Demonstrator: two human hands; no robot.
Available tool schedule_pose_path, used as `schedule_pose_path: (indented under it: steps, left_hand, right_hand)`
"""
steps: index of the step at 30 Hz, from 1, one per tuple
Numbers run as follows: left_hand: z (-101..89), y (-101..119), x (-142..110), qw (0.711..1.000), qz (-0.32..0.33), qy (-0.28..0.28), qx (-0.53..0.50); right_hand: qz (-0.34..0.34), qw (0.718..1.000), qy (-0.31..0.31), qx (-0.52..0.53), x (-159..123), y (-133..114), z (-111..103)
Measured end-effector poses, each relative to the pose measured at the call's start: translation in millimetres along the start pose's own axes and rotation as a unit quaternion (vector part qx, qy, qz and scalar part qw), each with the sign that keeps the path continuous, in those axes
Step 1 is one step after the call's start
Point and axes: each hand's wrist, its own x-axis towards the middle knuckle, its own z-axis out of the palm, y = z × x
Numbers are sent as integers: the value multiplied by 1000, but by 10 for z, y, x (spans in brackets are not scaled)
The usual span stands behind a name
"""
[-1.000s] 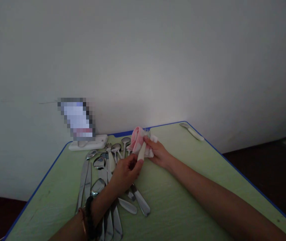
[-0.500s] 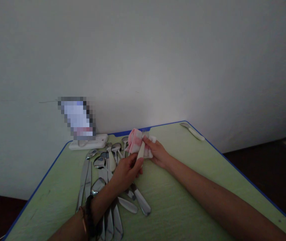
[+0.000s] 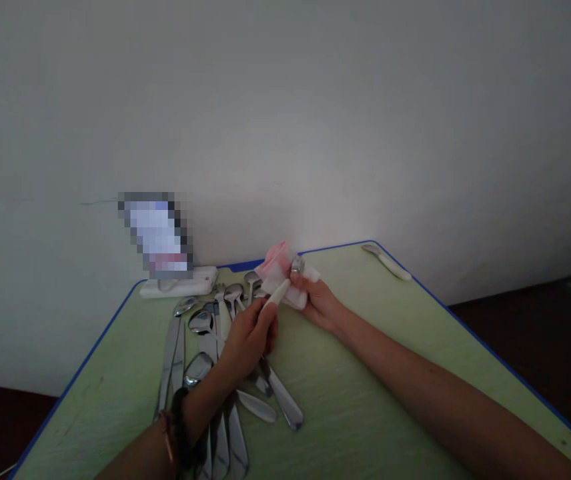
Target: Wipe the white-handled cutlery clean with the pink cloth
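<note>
My left hand [image 3: 253, 331] is closed around the white handle of a fork [image 3: 278, 293], which tilts up and to the right. My right hand [image 3: 317, 300] pinches a pink and white cloth [image 3: 276, 263] against the fork near its metal head. Part of the fork's head shows above my right thumb; its tines are blurred. Beneath my left hand and forearm spreads a pile of cutlery: a spoon [image 3: 198, 367], another spoon [image 3: 200, 321], a table knife [image 3: 167, 360], a white-handled fork [image 3: 223, 313] and several metal handles, partly hidden by my arm.
A white-handled knife [image 3: 388, 262] lies alone near the far right corner of the green table [image 3: 365, 387], which has a blue edge. At the far left a phone with a blurred screen [image 3: 158, 233] leans on a white stand [image 3: 180, 283]. Behind rises a plain wall [image 3: 285, 120].
The fork has turned in my hands, its tines no longer standing up clearly. The cloth has shifted and its upper fold rises higher. My left hand has moved slightly left and up.
</note>
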Motion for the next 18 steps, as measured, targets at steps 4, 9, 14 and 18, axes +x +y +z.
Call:
schedule_pose_path:
  steps: [4, 9, 14, 18]
  left_hand:
    - [12, -15, 17, 996, -26, 24, -82]
    - [18, -18, 18, 996, -25, 24, -78]
    - [16, -19, 11, 996, -29, 29, -81]
    - [20, -24, 17, 995, -33, 42, -80]
  right_hand:
    - [39, 998, -41, -6, -53, 6, 33]
    - [55, 998, -11, 16, -49, -6, 23]
    - [49, 998, -22, 42, -29, -67, -6]
    - [30, 999, -1, 42, -17, -81, -2]
